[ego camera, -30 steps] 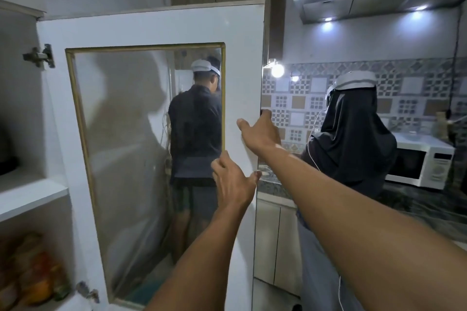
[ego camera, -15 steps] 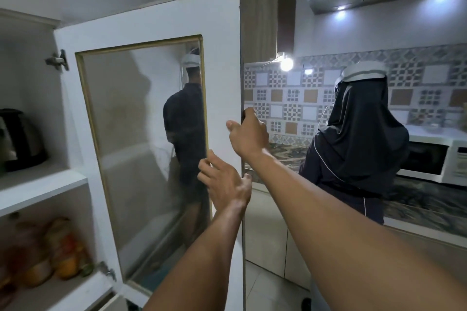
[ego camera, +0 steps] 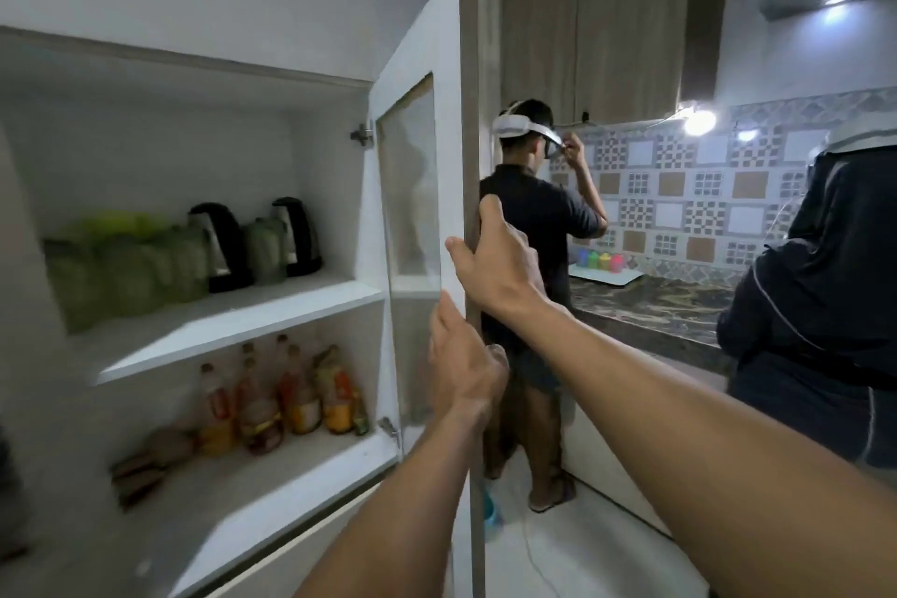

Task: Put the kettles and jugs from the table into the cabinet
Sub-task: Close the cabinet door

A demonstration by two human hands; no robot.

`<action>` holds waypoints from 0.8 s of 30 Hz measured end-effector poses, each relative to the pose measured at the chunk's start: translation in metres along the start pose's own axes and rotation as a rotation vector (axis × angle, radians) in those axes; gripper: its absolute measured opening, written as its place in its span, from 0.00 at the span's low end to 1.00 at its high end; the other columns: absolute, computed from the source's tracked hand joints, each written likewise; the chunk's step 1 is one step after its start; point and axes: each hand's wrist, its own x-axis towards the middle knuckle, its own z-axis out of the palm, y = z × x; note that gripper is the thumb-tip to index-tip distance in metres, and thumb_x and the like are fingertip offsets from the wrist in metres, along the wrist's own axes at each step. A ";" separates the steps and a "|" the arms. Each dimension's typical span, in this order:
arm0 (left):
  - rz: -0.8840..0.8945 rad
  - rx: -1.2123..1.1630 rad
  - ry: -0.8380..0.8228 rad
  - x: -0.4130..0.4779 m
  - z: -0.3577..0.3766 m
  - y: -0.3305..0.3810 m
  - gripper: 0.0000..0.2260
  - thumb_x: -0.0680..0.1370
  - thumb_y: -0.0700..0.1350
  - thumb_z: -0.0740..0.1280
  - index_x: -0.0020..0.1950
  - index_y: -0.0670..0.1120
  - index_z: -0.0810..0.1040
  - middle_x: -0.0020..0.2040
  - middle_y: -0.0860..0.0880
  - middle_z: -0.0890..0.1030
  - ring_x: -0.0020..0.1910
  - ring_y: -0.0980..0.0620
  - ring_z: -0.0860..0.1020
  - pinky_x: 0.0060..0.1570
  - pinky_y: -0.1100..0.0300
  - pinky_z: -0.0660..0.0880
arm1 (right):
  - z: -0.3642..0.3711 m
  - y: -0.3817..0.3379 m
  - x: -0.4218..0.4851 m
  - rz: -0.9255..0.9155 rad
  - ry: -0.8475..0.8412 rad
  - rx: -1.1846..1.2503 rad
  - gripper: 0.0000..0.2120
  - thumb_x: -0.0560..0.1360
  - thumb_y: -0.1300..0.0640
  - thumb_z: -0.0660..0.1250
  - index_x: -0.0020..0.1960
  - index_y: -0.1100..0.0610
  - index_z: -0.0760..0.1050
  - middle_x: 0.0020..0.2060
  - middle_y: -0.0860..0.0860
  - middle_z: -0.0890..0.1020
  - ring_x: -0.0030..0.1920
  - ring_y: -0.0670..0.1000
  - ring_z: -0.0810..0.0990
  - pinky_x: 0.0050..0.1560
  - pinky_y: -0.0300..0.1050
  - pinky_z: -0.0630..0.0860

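Observation:
The white cabinet [ego camera: 242, 321] stands open at the left. On its upper shelf sit two black-and-steel kettles [ego camera: 221, 248] [ego camera: 298, 236] among several blurred green jugs [ego camera: 131, 265]. The glass-paned cabinet door [ego camera: 439, 126] is seen almost edge-on. My right hand [ego camera: 500, 257] grips the door's free edge at mid height. My left hand [ego camera: 461, 359] rests with its fingers against the same edge, just below the right hand. Neither hand holds a kettle or a jug.
Several bottles [ego camera: 286, 393] stand on the lower shelf. A person in a dark shirt [ego camera: 534, 219] stands just behind the door at a marble counter [ego camera: 655, 301]. Another person in dark clothing [ego camera: 825, 282] stands at the right.
The door has swung from facing me to nearly edge-on, and both hands moved with its edge. The view turned left, so the shelves with kettles, jugs and bottles now show.

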 end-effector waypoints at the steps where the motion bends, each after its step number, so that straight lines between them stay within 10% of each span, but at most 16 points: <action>1: -0.010 -0.009 0.010 -0.004 -0.020 -0.008 0.34 0.77 0.40 0.67 0.79 0.46 0.54 0.72 0.44 0.68 0.67 0.45 0.73 0.64 0.49 0.75 | 0.010 -0.017 -0.006 -0.025 -0.019 0.004 0.11 0.78 0.50 0.62 0.51 0.52 0.60 0.47 0.54 0.80 0.45 0.61 0.79 0.43 0.52 0.73; 6: -0.179 0.089 0.105 -0.014 -0.124 -0.048 0.19 0.79 0.37 0.60 0.70 0.46 0.66 0.58 0.43 0.79 0.50 0.47 0.78 0.50 0.53 0.75 | 0.070 -0.107 -0.027 -0.123 -0.128 0.062 0.11 0.77 0.53 0.63 0.54 0.54 0.64 0.46 0.57 0.78 0.38 0.57 0.75 0.33 0.46 0.67; 12: -0.361 0.158 0.225 0.006 -0.198 -0.097 0.17 0.77 0.35 0.60 0.65 0.43 0.67 0.61 0.40 0.77 0.60 0.40 0.77 0.56 0.49 0.76 | 0.138 -0.172 -0.021 -0.244 -0.234 0.043 0.23 0.77 0.43 0.66 0.64 0.55 0.66 0.62 0.59 0.71 0.56 0.63 0.77 0.52 0.55 0.76; 19: -0.359 0.159 0.460 0.058 -0.248 -0.175 0.09 0.77 0.34 0.63 0.54 0.44 0.66 0.45 0.47 0.76 0.37 0.54 0.73 0.36 0.66 0.71 | 0.212 -0.218 0.015 -0.656 -0.214 -0.057 0.25 0.74 0.39 0.67 0.63 0.53 0.69 0.69 0.59 0.63 0.66 0.65 0.68 0.62 0.63 0.74; 24: -0.437 0.219 0.569 0.104 -0.274 -0.215 0.13 0.78 0.36 0.66 0.60 0.41 0.68 0.53 0.42 0.77 0.50 0.44 0.78 0.43 0.57 0.70 | 0.267 -0.239 0.045 -0.839 -0.262 0.009 0.27 0.76 0.44 0.68 0.71 0.44 0.63 0.74 0.61 0.55 0.68 0.71 0.61 0.59 0.62 0.76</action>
